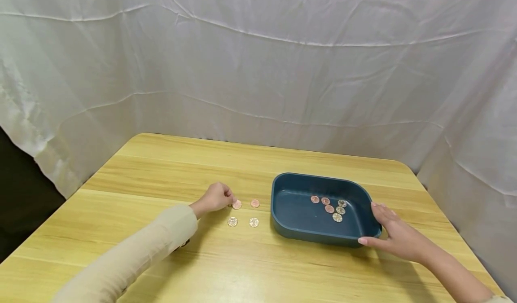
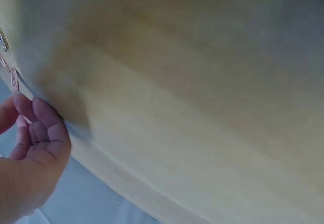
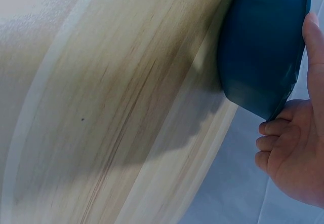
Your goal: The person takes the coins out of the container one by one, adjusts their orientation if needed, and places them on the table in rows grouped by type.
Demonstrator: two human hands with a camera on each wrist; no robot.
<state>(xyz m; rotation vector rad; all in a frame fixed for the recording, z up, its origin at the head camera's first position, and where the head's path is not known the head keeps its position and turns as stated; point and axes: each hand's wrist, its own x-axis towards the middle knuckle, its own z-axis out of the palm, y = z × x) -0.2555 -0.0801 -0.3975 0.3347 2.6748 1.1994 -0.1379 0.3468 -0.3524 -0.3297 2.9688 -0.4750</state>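
Well, the left hand (image 1: 216, 197) has its fingertips bent at a copper coin (image 1: 237, 204) left of the blue tub (image 1: 292, 211); whether finger and thumb pinch it, I cannot tell. The right hand (image 1: 397, 235) grips the tub's right end, thumb at the near side.

Such a thin coin probably wants a nail under its edge, then a light pinch across opposite edges, so that the second copper coin (image 1: 255, 203), between it and the tub, is not nudged. A firm right hand should keep the tub from sliding.

The tub's mouth faces up and its long axis runs left to right, the right end slightly nearer the person. The coin seems flat and, being round, has no long axis. Two pale coins (image 1: 253, 222) also lie left of the tub; six coins (image 1: 329, 208) lie inside it, towards its right end.
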